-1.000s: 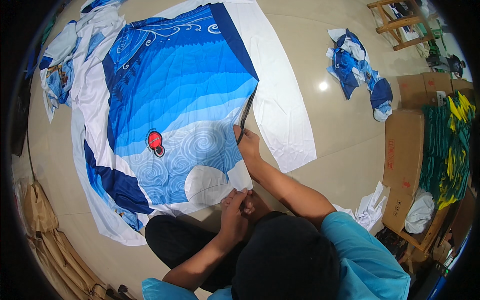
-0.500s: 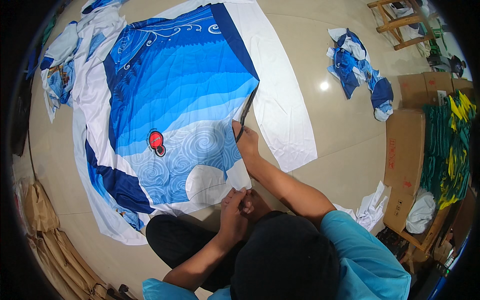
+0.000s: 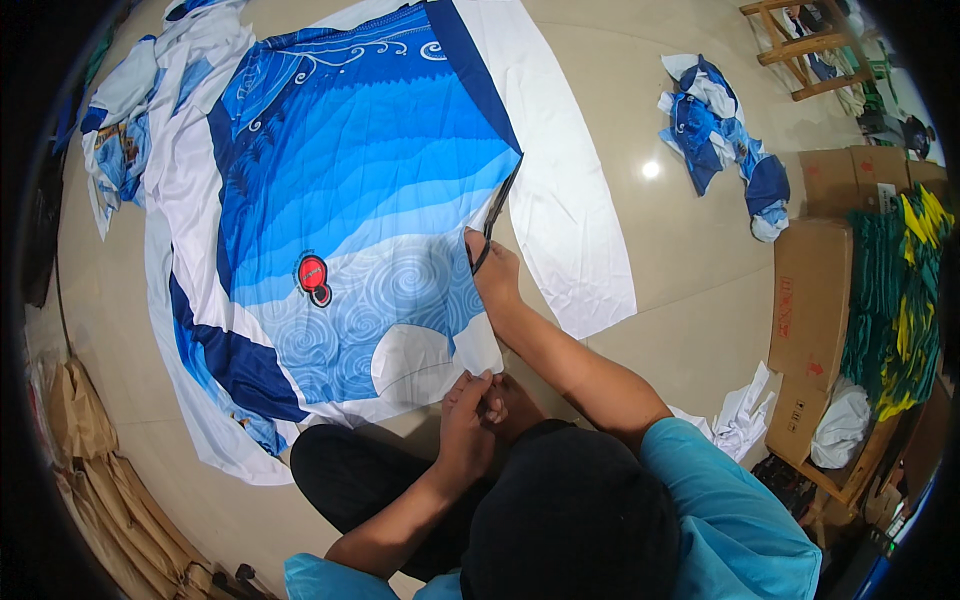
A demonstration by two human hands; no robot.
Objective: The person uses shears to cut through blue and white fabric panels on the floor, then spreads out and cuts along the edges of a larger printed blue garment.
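A large blue printed cloth (image 3: 350, 200) with wave patterns, white swirls and a red emblem lies spread on the floor before me. My right hand (image 3: 492, 268) is closed round the handles of black scissors (image 3: 498, 205), whose blades lie along the cloth's right edge. At the near right corner, my left hand (image 3: 468, 410) pinches the white edge of the cloth between thumb and fingers. Part of my right hand's grip is hidden under the cloth.
White fabric (image 3: 565, 200) extends beneath and right of the print. Cloth scraps (image 3: 700, 125) lie far right, and white scraps (image 3: 738, 415) nearer. Cardboard boxes (image 3: 808, 300) and a wooden stool (image 3: 800, 45) stand at right. More crumpled fabric (image 3: 185, 90) lies at far left, brown wrapping (image 3: 90, 430) at near left.
The blue cloth and white fabric sit very slightly shifted in view. Both hands keep their places, the right on the scissors and the left on the cloth's corner.
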